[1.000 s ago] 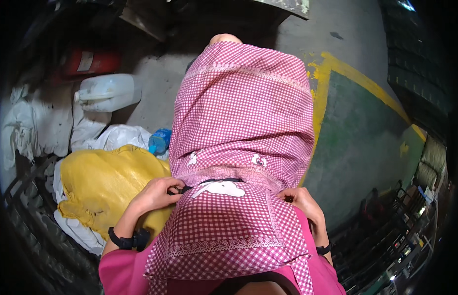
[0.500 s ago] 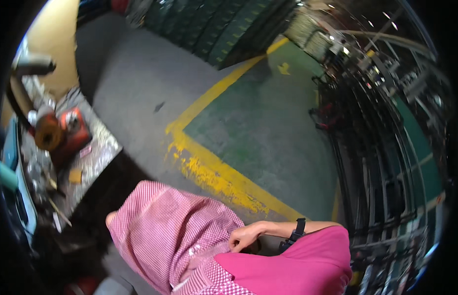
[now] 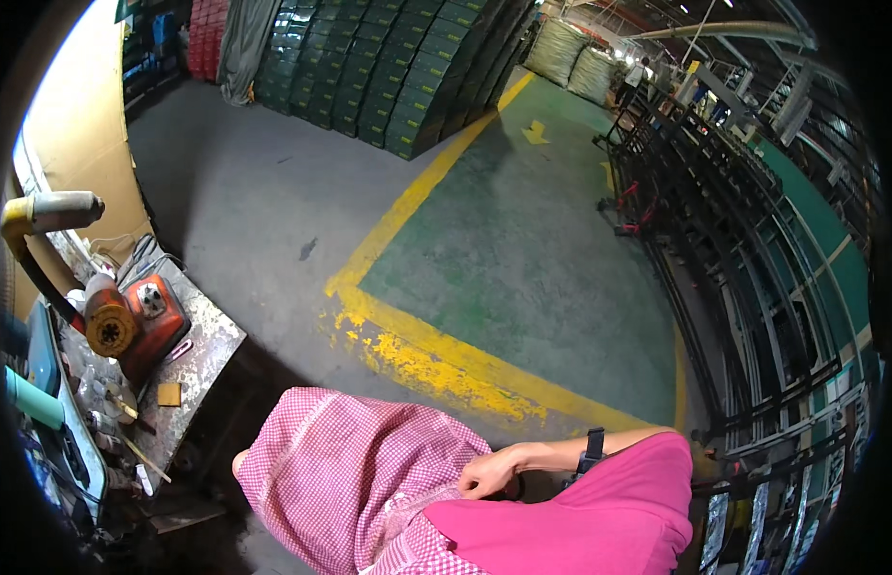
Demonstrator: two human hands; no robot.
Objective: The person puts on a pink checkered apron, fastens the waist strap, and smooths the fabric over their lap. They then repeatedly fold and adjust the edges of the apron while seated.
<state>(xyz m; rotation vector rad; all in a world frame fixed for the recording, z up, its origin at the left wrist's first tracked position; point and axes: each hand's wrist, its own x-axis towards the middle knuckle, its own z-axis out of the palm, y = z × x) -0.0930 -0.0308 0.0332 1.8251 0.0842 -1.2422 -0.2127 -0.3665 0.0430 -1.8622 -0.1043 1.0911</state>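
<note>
My right hand (image 3: 490, 474) lies against the edge of a pink-and-white checked apron (image 3: 369, 470) spread over my lap. Its fingers curl inward and look closed; what they hold, if anything, is hidden. A black watch-like band (image 3: 592, 452) circles that wrist, below a bright pink sleeve (image 3: 571, 527). My left hand does not show. A small patch of skin peeks out at the apron's left edge, too little to tell what it belongs to.
At left, a worn bench (image 3: 208, 335) carries an orange-red tool base (image 3: 157, 331), a yellow block (image 3: 169, 394) and clutter. Dark green stacked boxes (image 3: 369, 77) stand at the back. Black metal racks (image 3: 714, 240) line the right, beyond a yellow floor line (image 3: 446, 359).
The view has tilted and become sharper; the bench, lap and floor line sit slightly lower in it. My right hand keeps its place at the apron, fingers still curled.
</note>
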